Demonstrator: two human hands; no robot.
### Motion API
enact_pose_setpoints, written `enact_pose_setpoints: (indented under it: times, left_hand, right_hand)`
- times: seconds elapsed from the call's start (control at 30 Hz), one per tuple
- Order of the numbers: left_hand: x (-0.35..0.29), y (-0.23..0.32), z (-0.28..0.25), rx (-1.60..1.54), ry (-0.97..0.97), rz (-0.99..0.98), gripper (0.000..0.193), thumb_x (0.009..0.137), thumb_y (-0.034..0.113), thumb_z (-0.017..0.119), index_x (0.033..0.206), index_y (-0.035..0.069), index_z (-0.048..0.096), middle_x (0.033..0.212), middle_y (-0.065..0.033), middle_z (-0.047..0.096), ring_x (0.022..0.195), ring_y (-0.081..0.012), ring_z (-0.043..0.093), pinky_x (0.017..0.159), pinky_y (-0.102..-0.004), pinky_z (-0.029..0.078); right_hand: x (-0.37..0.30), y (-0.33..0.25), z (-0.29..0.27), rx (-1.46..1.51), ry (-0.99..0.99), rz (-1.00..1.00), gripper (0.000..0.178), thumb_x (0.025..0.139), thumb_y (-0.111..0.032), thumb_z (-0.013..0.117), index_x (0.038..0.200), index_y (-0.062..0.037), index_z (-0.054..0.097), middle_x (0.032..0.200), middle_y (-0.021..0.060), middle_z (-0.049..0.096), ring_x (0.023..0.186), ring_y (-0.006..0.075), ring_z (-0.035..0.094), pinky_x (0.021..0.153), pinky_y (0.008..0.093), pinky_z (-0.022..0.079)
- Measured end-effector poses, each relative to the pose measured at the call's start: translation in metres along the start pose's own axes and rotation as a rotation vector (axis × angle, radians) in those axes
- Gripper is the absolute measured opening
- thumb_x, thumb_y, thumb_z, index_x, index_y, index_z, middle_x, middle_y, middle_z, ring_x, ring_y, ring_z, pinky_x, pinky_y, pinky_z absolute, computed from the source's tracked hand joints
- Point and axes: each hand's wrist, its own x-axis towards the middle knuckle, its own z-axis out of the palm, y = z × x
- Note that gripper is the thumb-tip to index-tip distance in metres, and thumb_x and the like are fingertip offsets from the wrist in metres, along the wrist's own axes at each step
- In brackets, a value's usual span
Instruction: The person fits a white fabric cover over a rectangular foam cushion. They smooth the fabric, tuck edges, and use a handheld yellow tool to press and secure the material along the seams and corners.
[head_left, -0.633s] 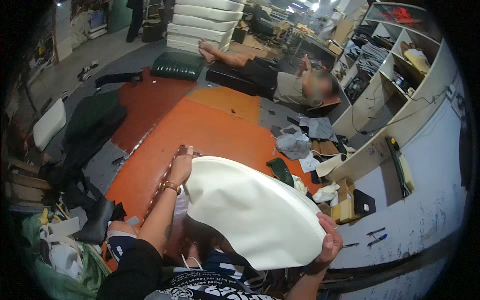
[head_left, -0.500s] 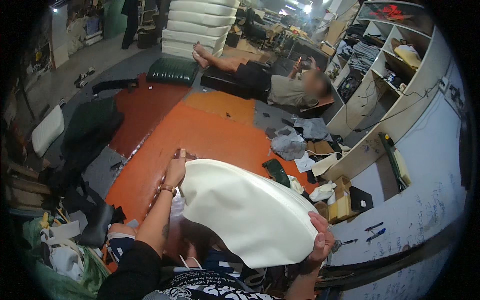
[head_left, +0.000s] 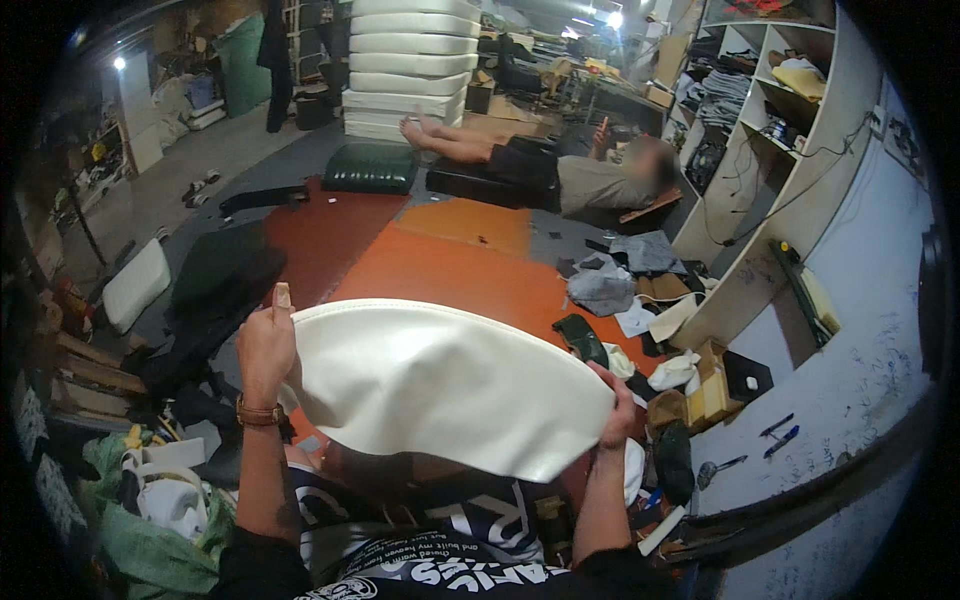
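Observation:
A cream-white leatherette cover [head_left: 450, 385] is stretched between my two hands in front of my body. Its upper edge is curved with a stitched seam, and its face sags in soft folds. My left hand [head_left: 268, 345] grips the left corner, thumb pointing up; there is a brown band on that wrist. At the opposite end, my right hand [head_left: 618, 405] pinches the right corner, with some fingers hidden behind the material. The lower edge hangs in front of my shirt and legs.
Orange and red sheets [head_left: 440, 265] cover the floor ahead. A person [head_left: 590, 180] lies on a black pad beyond, near a green cushion [head_left: 370, 168] and stacked white cushions [head_left: 412, 60]. Shelves [head_left: 770, 130] stand at right, grey fabric scraps [head_left: 600, 285] before them. A green sack [head_left: 140, 530] sits at left.
The cover has come up level and shifted left. My left hand moved left and my right hand rose; both keep their grip. The view has tilted up slightly.

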Motion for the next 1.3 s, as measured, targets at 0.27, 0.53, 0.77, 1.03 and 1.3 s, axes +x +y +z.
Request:
enact_pose_setpoints:
  times: [0.27,0.53,0.77,1.03,1.3]
  left_hand:
    - [0.011,-0.138,-0.002,-0.363,-0.049,-0.08,0.067,0.112,0.057,0.041,0.132,0.001,0.072,0.127,-0.0248,0.074,0.122,-0.0368,0.07,0.104,-0.044,0.05]
    - [0.006,-0.122,0.043,-1.255,-0.303,-0.088,0.081,0.113,0.067,0.024,0.162,0.007,0.046,0.157,-0.0117,0.054,0.144,-0.0223,0.048,0.123,-0.0375,0.035]
    - [-0.008,-0.138,0.036,-1.254,-0.339,-0.079,0.09,0.111,0.07,0.015,0.166,0.002,0.035,0.167,-0.0149,0.045,0.153,-0.0255,0.042,0.127,-0.0394,0.03]
    - [-0.062,-0.157,0.058,-1.588,-0.105,-0.198,0.087,0.112,0.068,0.015,0.165,0.002,0.038,0.161,-0.0145,0.052,0.149,-0.0262,0.048,0.126,-0.0404,0.034]
    - [-0.178,-0.137,0.088,-1.023,-0.223,0.024,0.052,0.113,0.031,0.055,0.155,0.0,0.052,0.142,-0.0143,0.065,0.132,-0.0211,0.06,0.112,-0.0379,0.047]
  right_hand:
    - [0.128,0.049,0.086,-0.483,-0.21,0.089,0.052,0.107,-0.045,0.063,0.108,0.003,0.081,0.093,0.0051,0.077,0.084,0.0128,0.069,0.078,0.0328,0.055]
    - [0.202,0.062,0.05,-1.02,0.04,-0.018,0.052,0.106,-0.046,0.065,0.108,0.0029,0.082,0.086,0.0108,0.079,0.077,0.0133,0.067,0.075,0.0352,0.054]
    - [0.197,0.066,0.054,-1.099,0.083,-0.061,0.047,0.105,-0.04,0.064,0.107,0.0036,0.081,0.086,0.0139,0.079,0.081,0.0152,0.069,0.078,0.0356,0.054]
    - [0.17,0.056,0.052,-1.154,0.118,-0.139,0.053,0.106,-0.043,0.062,0.102,0.0073,0.076,0.079,0.0193,0.075,0.073,0.0189,0.065,0.075,0.0416,0.052]
    - [0.154,0.031,0.064,-1.431,0.059,-0.189,0.063,0.111,-0.049,0.048,0.102,0.0073,0.076,0.091,0.0278,0.075,0.081,0.0429,0.071,0.08,0.051,0.052]
